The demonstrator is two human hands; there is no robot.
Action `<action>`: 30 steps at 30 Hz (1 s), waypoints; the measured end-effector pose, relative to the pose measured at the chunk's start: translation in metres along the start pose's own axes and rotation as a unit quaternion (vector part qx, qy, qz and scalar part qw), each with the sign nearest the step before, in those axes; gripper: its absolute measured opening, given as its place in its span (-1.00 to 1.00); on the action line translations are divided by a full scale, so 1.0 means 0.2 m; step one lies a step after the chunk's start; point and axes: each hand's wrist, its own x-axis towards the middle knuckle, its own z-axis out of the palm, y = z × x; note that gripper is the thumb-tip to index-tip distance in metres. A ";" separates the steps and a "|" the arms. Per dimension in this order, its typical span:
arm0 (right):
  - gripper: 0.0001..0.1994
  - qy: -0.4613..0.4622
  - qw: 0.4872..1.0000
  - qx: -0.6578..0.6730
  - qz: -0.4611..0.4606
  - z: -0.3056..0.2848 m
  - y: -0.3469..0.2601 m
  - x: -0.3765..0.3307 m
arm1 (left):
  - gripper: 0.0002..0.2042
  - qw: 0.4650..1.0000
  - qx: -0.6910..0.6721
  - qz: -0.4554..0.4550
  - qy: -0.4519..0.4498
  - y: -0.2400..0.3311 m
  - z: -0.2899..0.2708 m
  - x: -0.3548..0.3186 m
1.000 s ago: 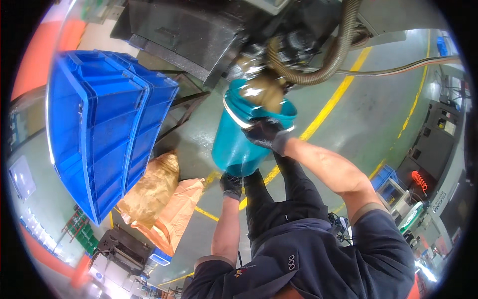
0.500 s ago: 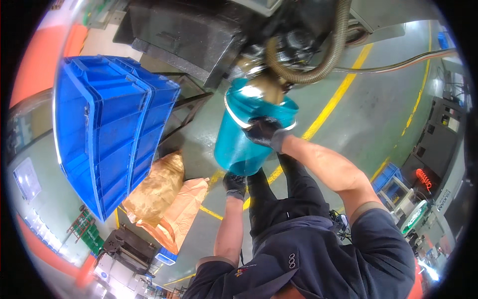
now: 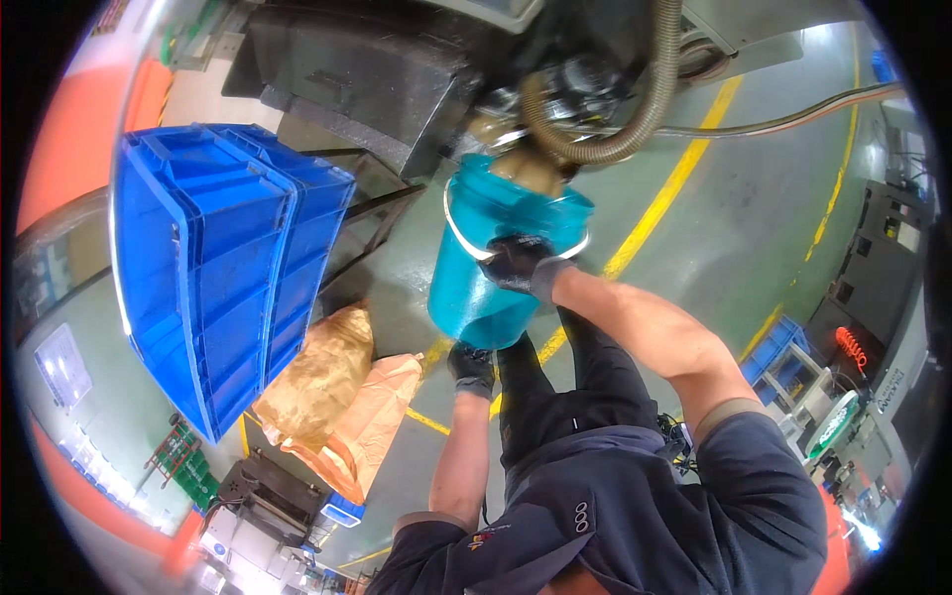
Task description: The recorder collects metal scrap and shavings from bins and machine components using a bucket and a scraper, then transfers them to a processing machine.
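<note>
The right hand (image 3: 518,265), in a dark glove, is gripping the rim of a teal plastic bucket (image 3: 486,258), fingers curled over the edge by its wire bail. The left hand (image 3: 470,363), also gloved, is cupping the bucket's base from below, so the weight is being borne underneath while the upper hand is tipping and steadying it. The bucket is sitting tilted just under a dark machine (image 3: 397,69), its mouth close to a ribbed hose (image 3: 635,129); something brownish seems to be lying inside, though the view is poor there. To the left, stacked blue crates (image 3: 218,258) are standing, with brown paper sacks (image 3: 337,397) near them on the grey floor (image 3: 754,218) with yellow lines.
</note>
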 end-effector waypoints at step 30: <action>-0.57 0.081 0.996 0.028 -0.005 -0.10 0.04 0.04 | -0.85 0.999 -0.026 0.025 -0.022 0.05 0.23 -0.23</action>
